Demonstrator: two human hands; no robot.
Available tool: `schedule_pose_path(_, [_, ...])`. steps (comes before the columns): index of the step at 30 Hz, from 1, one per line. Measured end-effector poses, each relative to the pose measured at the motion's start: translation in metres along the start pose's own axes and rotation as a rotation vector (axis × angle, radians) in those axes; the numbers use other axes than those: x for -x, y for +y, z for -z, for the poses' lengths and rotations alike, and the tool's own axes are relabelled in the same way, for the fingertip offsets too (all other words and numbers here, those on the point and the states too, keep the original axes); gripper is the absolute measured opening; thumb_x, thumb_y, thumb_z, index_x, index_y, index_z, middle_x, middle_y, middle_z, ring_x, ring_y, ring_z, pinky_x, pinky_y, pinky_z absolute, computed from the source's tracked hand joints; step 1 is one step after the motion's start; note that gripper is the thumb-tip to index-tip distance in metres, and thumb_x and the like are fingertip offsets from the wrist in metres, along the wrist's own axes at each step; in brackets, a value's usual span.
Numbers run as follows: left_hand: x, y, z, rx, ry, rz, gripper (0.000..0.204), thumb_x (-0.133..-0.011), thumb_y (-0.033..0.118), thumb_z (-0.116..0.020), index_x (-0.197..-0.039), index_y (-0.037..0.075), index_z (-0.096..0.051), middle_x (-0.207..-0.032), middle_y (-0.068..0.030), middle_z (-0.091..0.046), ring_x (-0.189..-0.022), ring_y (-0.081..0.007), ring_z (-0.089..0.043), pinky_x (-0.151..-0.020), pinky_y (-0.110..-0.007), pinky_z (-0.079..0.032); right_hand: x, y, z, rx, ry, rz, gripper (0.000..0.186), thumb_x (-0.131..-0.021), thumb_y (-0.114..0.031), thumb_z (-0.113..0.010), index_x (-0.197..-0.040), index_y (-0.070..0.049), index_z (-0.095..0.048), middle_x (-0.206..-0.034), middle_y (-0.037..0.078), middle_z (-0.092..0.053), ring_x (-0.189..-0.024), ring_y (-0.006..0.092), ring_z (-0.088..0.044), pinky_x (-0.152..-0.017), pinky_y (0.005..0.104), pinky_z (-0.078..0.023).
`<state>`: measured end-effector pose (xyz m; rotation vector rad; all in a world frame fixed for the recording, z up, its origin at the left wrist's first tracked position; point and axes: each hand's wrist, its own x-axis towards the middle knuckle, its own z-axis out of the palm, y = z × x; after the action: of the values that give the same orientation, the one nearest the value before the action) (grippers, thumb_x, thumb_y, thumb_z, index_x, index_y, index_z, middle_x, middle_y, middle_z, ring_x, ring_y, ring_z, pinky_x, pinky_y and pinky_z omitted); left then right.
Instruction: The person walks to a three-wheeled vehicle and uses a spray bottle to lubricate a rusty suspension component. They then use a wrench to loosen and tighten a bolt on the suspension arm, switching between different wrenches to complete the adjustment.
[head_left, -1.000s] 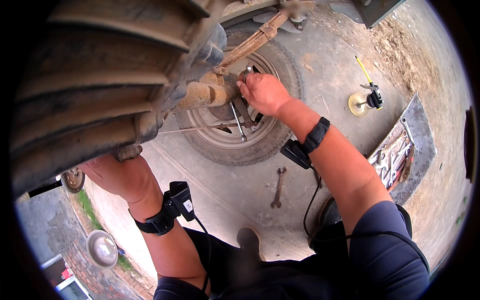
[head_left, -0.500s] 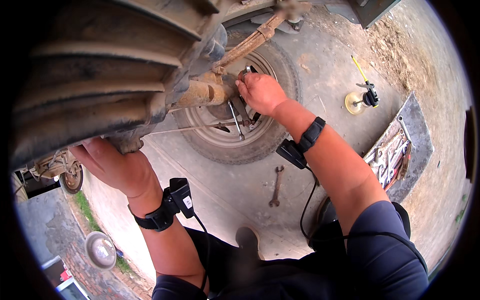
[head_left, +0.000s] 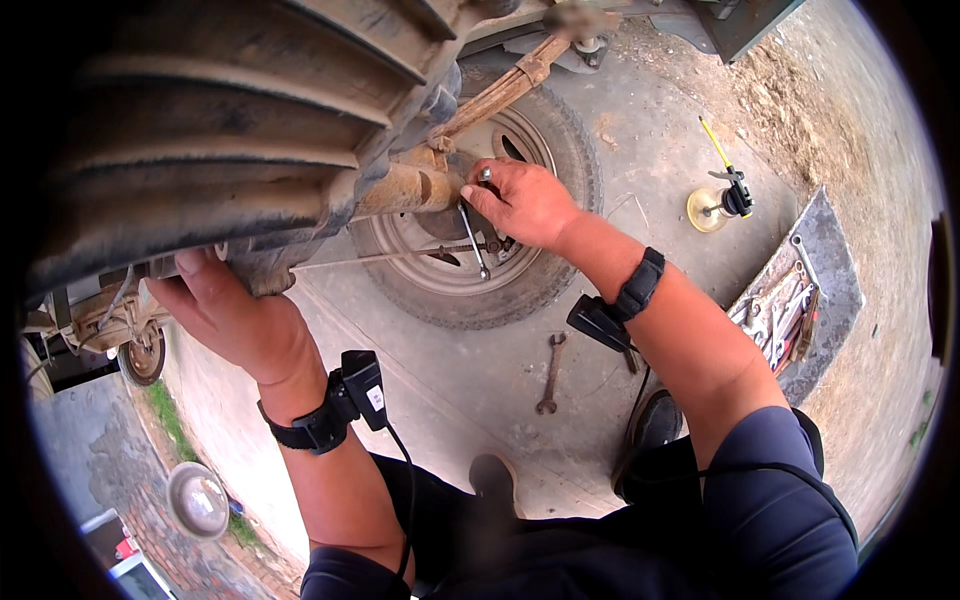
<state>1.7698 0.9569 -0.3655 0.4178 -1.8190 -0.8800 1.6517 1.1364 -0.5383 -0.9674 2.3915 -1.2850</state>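
Observation:
My right hand is closed beside the rusty axle tube. Out of its fingers pokes the shiny end of a wrench; the rest of it is hidden by the hand. Just below, a second, chrome wrench hangs from the axle end, in front of the wheel. At the left, my left hand reaches up against the underside of the dark, ribbed vehicle body. Most of its fingers are tucked behind metal parts, so what they touch or hold cannot be seen.
An open-ended wrench lies on the concrete before my feet. To the right are a metal tray of wrenches and an oil can with a yellow spout. A round basin sits at the lower left. Cables run along my forearms.
My right hand has drawn slightly down and to the right, and the wrench end in it sits lower. The left hand has shifted slightly, with its thumb now showing more against the metal.

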Motion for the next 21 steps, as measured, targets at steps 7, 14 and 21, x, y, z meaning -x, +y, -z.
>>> schedule_pose_path(7, [0.0, 0.008, -0.006, 0.081, 0.015, 0.034, 0.053, -0.105, 0.037, -0.046, -0.139, -0.003, -0.046, -0.136, -0.0184, -0.05, -0.122, -0.0266, -0.051, -0.107, -0.038, -0.04, -0.003, -0.009, 0.012, -0.03, -0.033, -0.045, 0.038, -0.098, -0.04, -0.055, -0.097, -0.004, -0.068, -0.089, 0.02, -0.068, -0.085, 0.0398, -0.064, -0.078, 0.0454, -0.051])
schedule_pose_path(14, [-0.001, 0.007, -0.005, 0.116, 0.019, 0.024, 0.053, -0.103, 0.037, -0.047, -0.138, -0.003, -0.046, -0.134, -0.0175, -0.053, -0.119, -0.0256, -0.053, -0.103, -0.038, -0.044, -0.012, -0.022, 0.024, -0.026, 0.0, -0.051, 0.035, -0.096, -0.033, -0.053, -0.091, -0.001, -0.067, -0.082, 0.022, -0.067, -0.082, 0.0416, -0.064, -0.074, 0.0477, -0.051])
schedule_pose_path(21, [0.001, 0.011, -0.008, 0.096, 0.005, 0.01, 0.053, -0.103, 0.037, -0.047, -0.137, -0.004, -0.047, -0.134, -0.0178, -0.053, -0.118, -0.0255, -0.053, -0.104, -0.038, -0.042, 0.009, -0.019, 0.005, 0.152, -0.036, 0.245, 0.029, -0.093, -0.022, -0.049, -0.083, 0.001, -0.064, -0.084, 0.022, -0.066, -0.079, 0.0411, -0.064, -0.076, 0.0481, -0.053])
